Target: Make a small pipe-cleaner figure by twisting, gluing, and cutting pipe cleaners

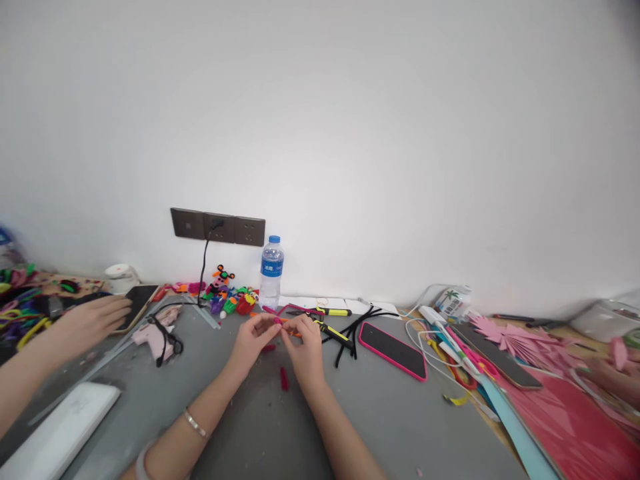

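Note:
Both my hands meet over the grey table mat. My left hand (251, 341) pinches a small magenta pipe cleaner piece (277, 321) between thumb and fingertips. From the other side, my right hand (304, 352) has its fingers closed on the same piece; its exact shape is too small to make out. Below my hands lies a short dark-pink pipe cleaner piece (284, 379). Just past my right hand rest pliers with yellow-and-black handles (336, 333), partly covered by the hand. Several black pipe cleaners (354, 331) spread beside them.
A water bottle (271, 270) stands against the wall, near colourful pipe cleaner figures (235, 298). A pink-edged phone (393, 350) lies to the right, before red paper (570, 423). At left are a pink glue gun (154, 339), a white case (60, 430) and another person's hand (97, 320) at a phone.

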A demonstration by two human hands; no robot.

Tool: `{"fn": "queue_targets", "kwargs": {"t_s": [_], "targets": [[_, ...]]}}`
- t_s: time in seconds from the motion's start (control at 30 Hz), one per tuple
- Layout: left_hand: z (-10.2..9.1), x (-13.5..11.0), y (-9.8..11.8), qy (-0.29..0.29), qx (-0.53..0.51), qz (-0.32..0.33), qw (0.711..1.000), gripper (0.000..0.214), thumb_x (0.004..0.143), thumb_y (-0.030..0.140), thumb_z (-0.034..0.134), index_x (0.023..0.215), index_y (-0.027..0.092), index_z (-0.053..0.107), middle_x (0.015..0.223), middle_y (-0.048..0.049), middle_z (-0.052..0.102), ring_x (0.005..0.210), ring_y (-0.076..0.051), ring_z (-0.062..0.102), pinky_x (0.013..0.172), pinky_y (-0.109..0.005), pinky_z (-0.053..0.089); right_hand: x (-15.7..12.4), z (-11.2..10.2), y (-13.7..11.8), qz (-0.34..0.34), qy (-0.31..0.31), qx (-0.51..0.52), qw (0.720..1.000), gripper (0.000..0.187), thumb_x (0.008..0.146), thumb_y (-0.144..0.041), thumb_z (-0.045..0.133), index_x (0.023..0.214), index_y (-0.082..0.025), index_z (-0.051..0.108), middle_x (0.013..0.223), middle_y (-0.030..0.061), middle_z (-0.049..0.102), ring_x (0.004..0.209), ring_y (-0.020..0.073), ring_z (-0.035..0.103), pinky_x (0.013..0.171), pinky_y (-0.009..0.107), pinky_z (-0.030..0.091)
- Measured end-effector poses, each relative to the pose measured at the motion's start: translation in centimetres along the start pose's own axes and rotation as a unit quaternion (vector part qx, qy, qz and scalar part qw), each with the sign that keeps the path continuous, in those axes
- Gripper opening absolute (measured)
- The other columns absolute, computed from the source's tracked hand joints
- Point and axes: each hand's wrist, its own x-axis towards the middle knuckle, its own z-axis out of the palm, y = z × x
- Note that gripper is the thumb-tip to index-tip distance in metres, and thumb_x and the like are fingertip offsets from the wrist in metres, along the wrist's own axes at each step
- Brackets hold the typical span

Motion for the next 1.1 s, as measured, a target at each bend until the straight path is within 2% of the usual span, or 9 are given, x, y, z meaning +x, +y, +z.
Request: {"fn": "queue_targets", "kwargs": {"t_s": [0.43, 0.57, 0.67, 0.83, 1.1], "targets": [[0.08, -0.08, 0.45, 0.009, -0.028, -0.006, 1.0, 0.026, 0.064, 0.036, 0.077, 0.078, 0.016, 0.068, 0.078, -0.0026, 0.07, 0.078, -0.019, 0.066, 0.073, -0.03, 0.056, -0.12, 0.14, 0.18, -0.005, -0.007, 0.025, 1.0, 0.013, 0.084, -0.015, 0.058, 0.072, -0.021, 0.057, 0.073, 0.0001, 0.058, 0.07, 0.0169, 0.051, 0.071, 0.032, 0.037], [-0.04, -0.08, 0.53, 0.018, -0.028, -0.007, 0.999, 0.027, 0.065, 0.036, 0.077, 0.08, 0.016, 0.068, 0.079, -0.0026, 0.07, 0.078, -0.019, 0.066, 0.072, -0.03, 0.056, -0.27, 0.25, 0.05, 0.03, -0.001, 0.08, 0.996, 0.007, 0.083, -0.021, 0.059, 0.078, -0.021, 0.054, 0.071, -0.0014, 0.055, 0.065, 0.0153, 0.05, 0.065, 0.029, 0.039], [-0.12, -0.03, 0.67, 0.023, -0.023, 0.007, 0.999, 0.025, 0.066, 0.036, 0.076, 0.079, 0.016, 0.068, 0.078, -0.0025, 0.069, 0.077, -0.018, 0.065, 0.071, -0.028, 0.056, -0.18, 0.23, -0.17, 0.062, 0.007, 0.123, 0.99, 0.011, 0.081, -0.025, 0.062, 0.084, -0.021, 0.052, 0.07, -0.0031, 0.052, 0.061, 0.0139, 0.049, 0.062, 0.027, 0.04], [-0.21, 0.0, 0.59, 0.023, -0.031, 0.018, 0.999, 0.022, 0.069, 0.033, 0.075, 0.082, 0.017, 0.069, 0.078, -0.0022, 0.069, 0.076, -0.016, 0.064, 0.07, -0.024, 0.054, 0.13, 0.06, -0.58, 0.061, -0.011, 0.168, 0.984, 0.01, 0.08, -0.025, 0.061, 0.088, -0.02, 0.056, 0.077, 0.0005, 0.058, 0.065, 0.015, 0.053, 0.061, 0.027, 0.043], [-0.3, 0.03, 0.34, -0.004, -0.09, 0.005, 0.996, 0.02, 0.069, 0.031, 0.076, 0.084, 0.019, 0.07, 0.081, -0.0013, 0.068, 0.08, -0.015, 0.063, 0.072, -0.022, 0.052, 0.06, 0.13, -0.56, 0.07, -0.012, 0.181, 0.981, 0.007, 0.082, -0.023, 0.057, 0.088, -0.021, 0.059, 0.082, 0.0024, 0.062, 0.07, 0.0164, 0.056, 0.065, 0.028, 0.044]]}}
